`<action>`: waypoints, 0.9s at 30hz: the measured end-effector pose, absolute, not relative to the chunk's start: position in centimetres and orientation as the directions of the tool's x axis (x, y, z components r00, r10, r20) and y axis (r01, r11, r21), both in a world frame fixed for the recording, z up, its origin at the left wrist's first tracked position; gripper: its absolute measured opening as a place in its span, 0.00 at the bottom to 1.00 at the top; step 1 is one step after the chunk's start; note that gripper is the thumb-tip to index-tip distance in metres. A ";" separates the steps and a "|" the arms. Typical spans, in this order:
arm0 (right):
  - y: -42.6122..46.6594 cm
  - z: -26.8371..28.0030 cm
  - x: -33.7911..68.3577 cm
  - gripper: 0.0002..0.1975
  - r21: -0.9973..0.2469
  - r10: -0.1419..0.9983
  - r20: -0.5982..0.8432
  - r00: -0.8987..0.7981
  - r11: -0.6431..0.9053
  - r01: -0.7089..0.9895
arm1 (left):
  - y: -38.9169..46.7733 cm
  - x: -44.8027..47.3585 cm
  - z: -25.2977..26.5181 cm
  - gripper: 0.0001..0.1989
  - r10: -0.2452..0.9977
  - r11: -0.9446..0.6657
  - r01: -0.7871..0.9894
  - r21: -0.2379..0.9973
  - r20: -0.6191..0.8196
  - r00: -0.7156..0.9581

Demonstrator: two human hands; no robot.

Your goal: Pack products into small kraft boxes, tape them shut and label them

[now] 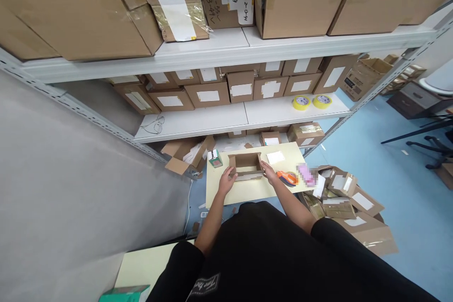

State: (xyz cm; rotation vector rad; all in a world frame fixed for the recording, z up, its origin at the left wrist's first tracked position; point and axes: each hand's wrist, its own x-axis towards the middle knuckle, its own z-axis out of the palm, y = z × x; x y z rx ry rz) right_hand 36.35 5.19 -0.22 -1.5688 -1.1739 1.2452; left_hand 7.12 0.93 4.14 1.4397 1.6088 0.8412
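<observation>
A small cardboard box (pixel 249 176) stands open-topped on the pale yellow table (pixel 255 192), and the pale surface shows through its middle. My left hand (pixel 227 181) is closed on its left side near the front corner. At the right side, my right hand (pixel 269 172) grips the wall with the thumb toward the near edge. A green and white small box (pixel 214 158) is left of it, toward the back. White paper (pixel 275 157) lies behind my right hand. Beside my right wrist is an orange tape dispenser (pixel 287 178).
A blurred pink item (pixel 306 174) lies at the table's right end. Packed boxes (pixel 354 198) are piled beyond it on the floor. An open carton (pixel 184 155) is at the left. Shelves ahead hold several boxes (pixel 207 94) and two yellow tape rolls (pixel 301 102).
</observation>
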 end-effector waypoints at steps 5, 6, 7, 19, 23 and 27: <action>6.3 0.0 36.7 0.24 -0.886 0.888 -0.451 0.093 -0.458 0.069 | 2.0 6.7 3.6 0.24 0.991 0.111 0.540 0.835 -0.135 0.005; 6.6 0.1 36.6 0.24 -0.864 0.863 -0.494 0.103 -0.501 0.055 | 2.2 6.7 3.6 0.24 0.990 0.111 0.553 0.826 -0.138 0.007; 6.8 0.1 36.4 0.25 -0.842 0.840 -0.530 0.117 -0.538 0.042 | 2.3 6.7 3.6 0.23 0.990 0.111 0.565 0.817 -0.138 0.006; 4.1 -1.0 35.1 0.45 -0.916 0.916 -0.393 0.081 -0.398 0.051 | 6.0 8.3 7.1 0.52 0.979 0.200 0.803 0.562 -0.152 -0.138; 3.8 -1.6 34.7 0.52 -0.931 0.963 -0.248 0.108 -0.268 0.248 | 7.4 7.9 7.2 0.33 0.981 0.098 0.839 0.536 -0.193 0.008; 4.4 -1.3 34.8 0.45 -0.894 0.991 -0.134 0.009 -0.125 0.431 | 6.2 7.4 5.5 0.26 0.968 0.195 0.704 0.683 -0.248 -0.027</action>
